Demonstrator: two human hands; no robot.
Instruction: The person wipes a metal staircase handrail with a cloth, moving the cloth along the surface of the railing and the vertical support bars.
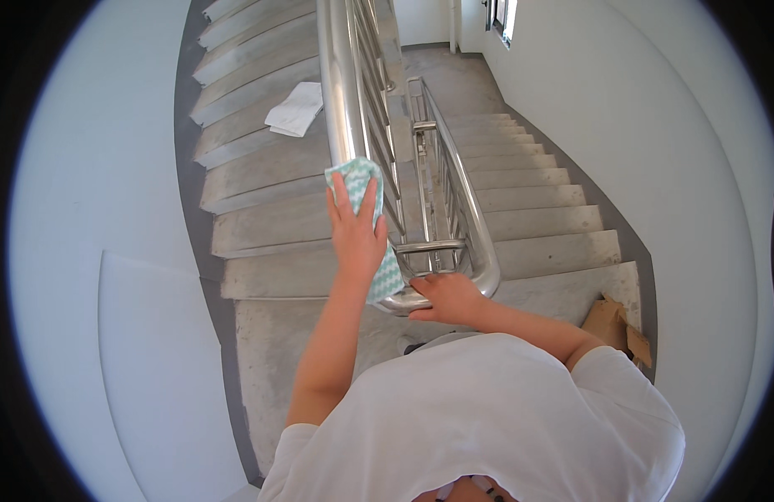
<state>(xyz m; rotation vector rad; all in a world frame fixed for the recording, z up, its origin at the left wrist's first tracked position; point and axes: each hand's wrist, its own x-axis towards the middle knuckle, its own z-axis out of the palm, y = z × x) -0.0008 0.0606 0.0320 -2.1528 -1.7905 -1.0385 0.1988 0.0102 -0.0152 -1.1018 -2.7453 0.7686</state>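
A polished stainless steel handrail (341, 94) runs between two flights of a stairwell and bends round in front of me. My left hand (358, 235) lies on a green and white wavy-striped cleaning cloth (387, 279), pressing it against the left rail with the fingers spread. The cloth drapes over the rail down to the near bend. On that bend rests my right hand (451, 300), its fingers curled over the bare metal. Below the rail, steel balusters (387, 157) fill the sides of the railing.
Concrete steps (271, 226) rise on the left, with a folded white cloth or paper (296, 110) lying on one. On the right, another flight (525, 194) descends to a landing (449, 78). Torn brown cardboard (607, 323) lies by the right wall (688, 219).
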